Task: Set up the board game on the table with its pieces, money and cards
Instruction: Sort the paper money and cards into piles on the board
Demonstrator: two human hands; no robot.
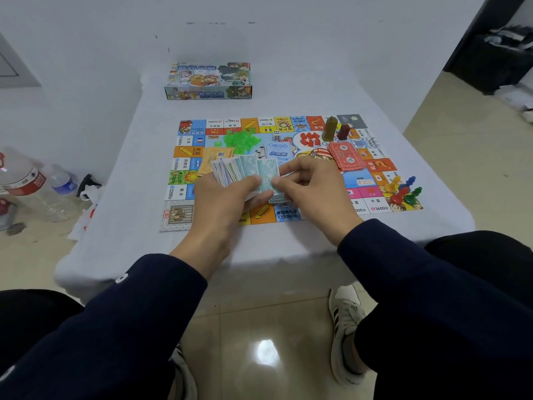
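The game board [291, 168] lies flat and unfolded on the white-covered tabletop [288, 241], with the game box [208, 81] closed and set well behind it near the wall. Much of the setup looks done already. A heap of green plastic houses [240, 140] sits on the board's upper middle, a white die [276, 135] lies just beside it, and two tall markers, one olive [329, 129] and one dark red [343, 131], stand upright near the far right corner. A red card deck [346, 157] rests on the right side of the board, an orange card deck [215, 160] on the left, partly hidden by the money. Coloured pawns [405, 190] are clustered on the near right corner square.

The paper money [248, 171] is what remains in hand. The left hand [227, 194] holds a fanned stack of notes, fingers curled under and thumb on top. The right hand [308, 183] pinches the nearest teal note between thumb and fingers, seemingly peeling it off or counting it. A light blue stack [278, 151] lies on the board centre beyond the hands.

By my judgement the task is near its end: the notes need sorting and laying down.

On the floor to the left stand plastic bottles [34, 186].
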